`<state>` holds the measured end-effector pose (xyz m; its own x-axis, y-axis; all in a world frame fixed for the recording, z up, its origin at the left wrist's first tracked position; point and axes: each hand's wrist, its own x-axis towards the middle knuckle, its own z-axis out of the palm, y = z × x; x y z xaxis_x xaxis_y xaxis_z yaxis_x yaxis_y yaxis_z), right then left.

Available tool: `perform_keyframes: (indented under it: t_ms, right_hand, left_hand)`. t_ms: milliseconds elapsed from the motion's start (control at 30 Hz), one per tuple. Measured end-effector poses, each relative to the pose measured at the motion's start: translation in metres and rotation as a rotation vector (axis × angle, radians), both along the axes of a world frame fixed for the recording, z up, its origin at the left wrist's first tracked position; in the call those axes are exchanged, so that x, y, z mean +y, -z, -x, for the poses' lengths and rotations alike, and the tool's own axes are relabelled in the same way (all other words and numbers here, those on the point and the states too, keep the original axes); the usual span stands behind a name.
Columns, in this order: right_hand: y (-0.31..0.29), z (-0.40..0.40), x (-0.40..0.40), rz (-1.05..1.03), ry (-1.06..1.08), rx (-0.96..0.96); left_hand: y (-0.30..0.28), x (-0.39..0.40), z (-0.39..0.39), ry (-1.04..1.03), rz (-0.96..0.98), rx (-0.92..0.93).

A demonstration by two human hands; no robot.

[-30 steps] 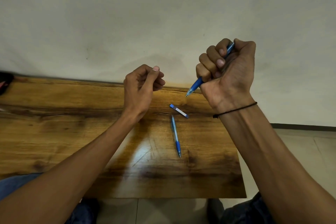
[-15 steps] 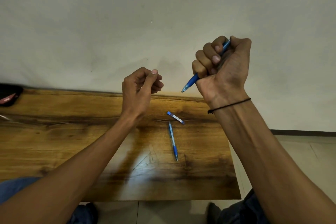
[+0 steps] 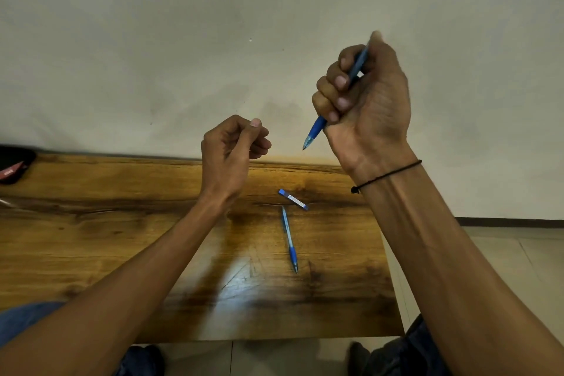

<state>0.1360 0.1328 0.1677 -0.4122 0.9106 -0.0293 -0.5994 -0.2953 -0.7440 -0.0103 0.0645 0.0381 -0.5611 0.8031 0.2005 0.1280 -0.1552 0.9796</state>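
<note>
My right hand (image 3: 364,104) is raised in front of the wall and grips a blue pen (image 3: 317,128) in its fist. The pen's tip points down and to the left, and the thumb at its top end is blurred. My left hand (image 3: 233,151) hovers over the far edge of the wooden table (image 3: 106,241). Its fingers are curled with the thumb against them, and I see nothing between them. A second blue pen (image 3: 289,239) lies on the table with its tip toward me. A small blue and white case (image 3: 293,199) lies just beyond it.
A dark object with a red item (image 3: 13,166) sits at the table's far left edge. The pale wall (image 3: 183,40) rises right behind the table. The table ends on the right, above a tiled floor (image 3: 500,259). My knees show under its near edge.
My right hand has loosened a little around the pen and its thumb has lifted at the top end. My left hand keeps its pose. The pen and case on the table have not moved.
</note>
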Motion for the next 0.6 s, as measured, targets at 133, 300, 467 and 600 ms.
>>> perform_keyframes:
  t_ms: [133,300,467,600]
  right_hand:
    - [0.0046,0.0024,-0.0010,-0.131,0.001,-0.262]
    - [0.0080,0.0020,-0.0003,-0.050,-0.022,-0.298]
    - [0.0041,-0.0014,0.0047,0.010,0.018,-0.292]
    - [0.0024,0.0000,0.0054,0.008,0.000,-0.305]
  left_hand:
    - [-0.0001,-0.0008,0.0002,0.005,0.000,-0.011]
    - [-0.0010,-0.0014,0.0003,-0.001,0.004,0.008]
    - [-0.0033,-0.0014,-0.0016,0.004,0.003,0.015]
    - [-0.0041,-0.0008,-0.0028,0.002,0.003,0.029]
